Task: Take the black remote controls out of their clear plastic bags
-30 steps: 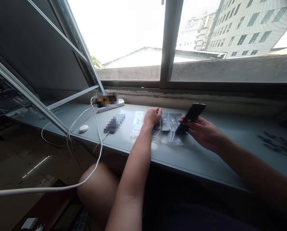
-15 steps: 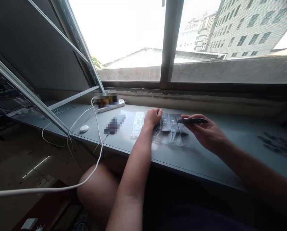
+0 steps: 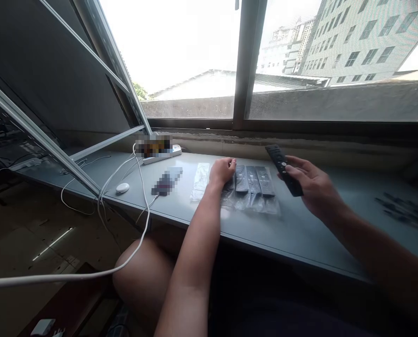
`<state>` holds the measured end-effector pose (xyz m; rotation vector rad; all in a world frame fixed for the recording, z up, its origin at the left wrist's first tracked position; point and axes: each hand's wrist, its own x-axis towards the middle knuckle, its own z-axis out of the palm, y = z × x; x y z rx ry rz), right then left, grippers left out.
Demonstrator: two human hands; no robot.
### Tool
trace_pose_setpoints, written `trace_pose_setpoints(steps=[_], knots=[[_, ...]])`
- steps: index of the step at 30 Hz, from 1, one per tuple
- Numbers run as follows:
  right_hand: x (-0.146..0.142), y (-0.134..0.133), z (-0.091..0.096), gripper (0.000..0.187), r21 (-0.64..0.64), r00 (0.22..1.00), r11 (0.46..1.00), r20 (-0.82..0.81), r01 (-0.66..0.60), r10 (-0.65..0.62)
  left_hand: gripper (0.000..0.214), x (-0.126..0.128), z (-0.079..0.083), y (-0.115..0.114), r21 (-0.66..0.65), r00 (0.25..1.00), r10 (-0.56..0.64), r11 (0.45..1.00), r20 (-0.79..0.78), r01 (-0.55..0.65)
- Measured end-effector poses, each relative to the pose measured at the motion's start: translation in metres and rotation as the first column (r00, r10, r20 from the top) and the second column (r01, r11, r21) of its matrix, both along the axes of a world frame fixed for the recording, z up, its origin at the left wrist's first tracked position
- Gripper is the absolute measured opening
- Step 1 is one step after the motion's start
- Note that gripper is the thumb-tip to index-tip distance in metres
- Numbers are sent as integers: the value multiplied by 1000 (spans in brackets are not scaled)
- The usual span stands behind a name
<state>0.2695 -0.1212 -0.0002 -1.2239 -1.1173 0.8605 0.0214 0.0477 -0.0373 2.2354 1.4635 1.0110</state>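
My right hand [image 3: 310, 182] grips a black remote control [image 3: 284, 169], its button side in view, tilted and raised above the desk. My left hand [image 3: 223, 171] rests over the left part of a row of dark remotes [image 3: 252, 179] in clear plastic bags [image 3: 254, 203]. Its fingers are curled closed, and the wrist and back of the hand hide whatever may be in them. Just left of that hand lie flat clear plastic bags [image 3: 199, 182].
Several dark slim items [image 3: 405, 210] lie at the desk's right end. Left are a blurred-out phone-like object [image 3: 166, 181], a round white puck [image 3: 122, 188], a white power strip [image 3: 163, 154] and looping white cables [image 3: 147, 201]. A metal frame [image 3: 47, 135] leans over the left side.
My right hand has turned the remote from edge-on to showing its buttons, its far end now pointing up and left. My left hand has stayed in place.
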Motion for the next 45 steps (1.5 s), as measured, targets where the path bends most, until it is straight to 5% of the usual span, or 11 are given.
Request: trace_pose_setpoints(steps=[3,6,8,12,23,39,45], knots=[[22,6,1,83,-6,909,996,410,89,-79,44,0,0,1,-1,1000,3,1000,-2,-3],[41,15,0,71,37,617,989,778,140,-116,43,1,-1,1,4,1000,5,1000,-2,-5],[52,23,-6,71,-54,487,989,873,137,-20,42,0,-2,2,9,1000,5,1000,7,-5],[65,36,-26,73,-227,364,951,921,209,139,39,-1,-4,4,51,997,32,998,74,-36],[67,38,-48,92,-227,340,959,927,170,159,40,-1,-4,5,41,997,28,999,67,-31],[65,36,-51,72,-132,217,983,971,129,102,40,-2,-1,0,-12,995,4,1000,96,-3],[60,34,-49,73,-157,239,980,963,122,124,39,-1,0,-1,-10,996,10,1000,87,-9]])
